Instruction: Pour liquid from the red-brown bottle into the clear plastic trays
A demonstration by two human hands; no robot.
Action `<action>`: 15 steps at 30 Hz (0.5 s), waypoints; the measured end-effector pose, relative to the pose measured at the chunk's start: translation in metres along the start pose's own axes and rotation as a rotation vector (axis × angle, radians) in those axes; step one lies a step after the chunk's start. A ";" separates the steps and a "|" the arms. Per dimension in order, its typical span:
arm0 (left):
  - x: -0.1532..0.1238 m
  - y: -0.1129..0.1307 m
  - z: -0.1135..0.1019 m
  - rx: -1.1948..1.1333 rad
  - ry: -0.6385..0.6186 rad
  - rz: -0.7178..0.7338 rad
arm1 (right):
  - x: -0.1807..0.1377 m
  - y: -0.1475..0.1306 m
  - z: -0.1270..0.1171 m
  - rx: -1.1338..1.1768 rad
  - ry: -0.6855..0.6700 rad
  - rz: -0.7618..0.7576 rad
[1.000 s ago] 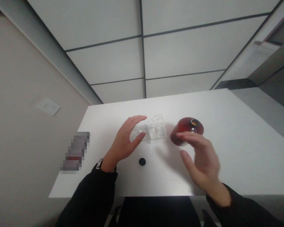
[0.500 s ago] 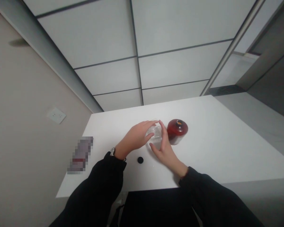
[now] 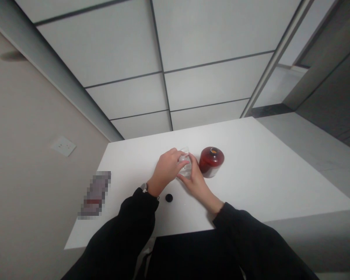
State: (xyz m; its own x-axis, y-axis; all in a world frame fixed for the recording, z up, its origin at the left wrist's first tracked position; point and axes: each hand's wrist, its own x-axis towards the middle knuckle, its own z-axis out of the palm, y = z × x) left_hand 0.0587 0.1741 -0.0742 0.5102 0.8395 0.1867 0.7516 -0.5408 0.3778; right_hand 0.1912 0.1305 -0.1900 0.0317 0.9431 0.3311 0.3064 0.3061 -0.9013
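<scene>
A clear, see-through container (image 3: 186, 169) stands on the white table between my hands, partly hidden by fingers. My left hand (image 3: 168, 165) reaches over it from the left, fingers and thumb closed at its upper part. From the right, my right hand (image 3: 196, 178) curves round its side, with the thumb low at the front and the fingers behind. Just right of that hand is a dark red bottle (image 3: 211, 162) with an uncapped top and a pale label. A round black cap (image 3: 169, 198) lies on the table near my left wrist.
The white table (image 3: 256, 175) ends at a front edge close to my body. A blurred-out flat item (image 3: 95, 194) lies at its left edge. Behind stand white panelled doors (image 3: 204, 85); a wall with a socket (image 3: 63, 146) is on the left.
My left fingers have curled in and closed on the clear container's upper part, and my right hand has drawn tighter round it. The view has shifted slightly; bottle and cap stay put.
</scene>
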 end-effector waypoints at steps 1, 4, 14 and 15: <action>-0.001 0.003 0.003 0.009 0.018 -0.017 | 0.000 -0.001 0.000 0.000 0.000 0.000; -0.003 0.009 0.004 0.060 0.062 -0.071 | -0.001 -0.002 -0.001 -0.003 -0.004 -0.001; -0.001 0.001 -0.007 -0.017 -0.019 0.095 | 0.000 -0.005 -0.004 -0.015 0.002 -0.013; 0.002 0.002 -0.004 -0.048 -0.021 0.113 | 0.000 -0.005 -0.004 -0.015 0.002 -0.016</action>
State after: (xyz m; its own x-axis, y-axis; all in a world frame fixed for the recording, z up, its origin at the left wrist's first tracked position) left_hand 0.0595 0.1753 -0.0695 0.5996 0.7717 0.2120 0.6680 -0.6286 0.3984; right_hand 0.1932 0.1290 -0.1848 0.0289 0.9379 0.3457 0.3210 0.3188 -0.8918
